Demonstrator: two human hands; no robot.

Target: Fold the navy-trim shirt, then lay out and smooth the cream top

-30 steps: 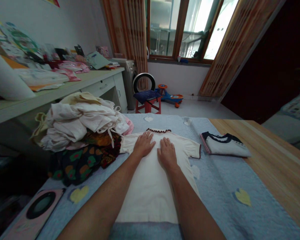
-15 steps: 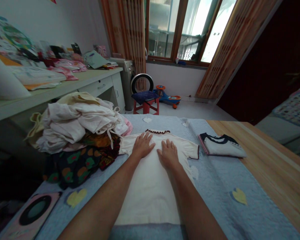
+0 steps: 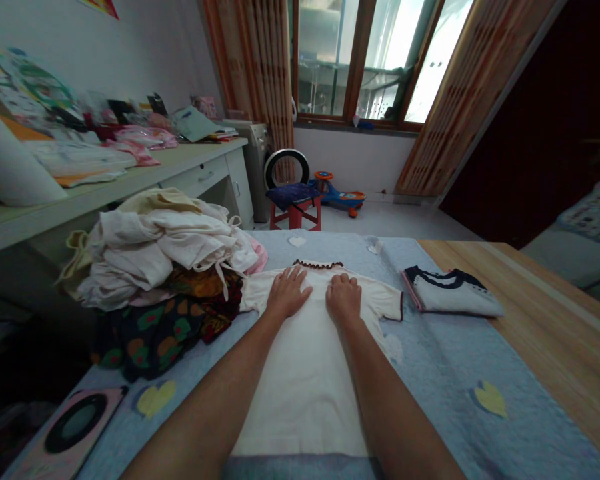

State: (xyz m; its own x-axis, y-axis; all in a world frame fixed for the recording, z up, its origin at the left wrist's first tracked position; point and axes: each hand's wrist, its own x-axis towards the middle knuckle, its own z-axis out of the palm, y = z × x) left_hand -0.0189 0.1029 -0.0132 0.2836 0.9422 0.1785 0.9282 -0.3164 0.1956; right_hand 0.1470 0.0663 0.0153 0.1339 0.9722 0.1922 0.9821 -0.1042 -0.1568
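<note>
A cream short-sleeved shirt (image 3: 305,380) with a dark frilled collar lies flat, spread on a light blue quilted blanket (image 3: 430,387). My left hand (image 3: 287,292) rests flat on the shirt's upper chest, fingers spread toward the collar. My right hand (image 3: 343,298) presses on the shirt just to the right of it, with the fingers bent and close to the collar. Neither hand holds anything. Both forearms stretch over the shirt's body.
A heap of unfolded clothes (image 3: 160,267) sits left of the shirt. A folded white and navy garment (image 3: 453,293) lies to the right. Bare wooden tabletop (image 3: 545,320) runs along the right. A cluttered desk (image 3: 105,180) stands left; a red stool (image 3: 296,203) is beyond.
My right hand has slid up the shirt toward the collar and its fingers have bent. My left hand has hardly moved.
</note>
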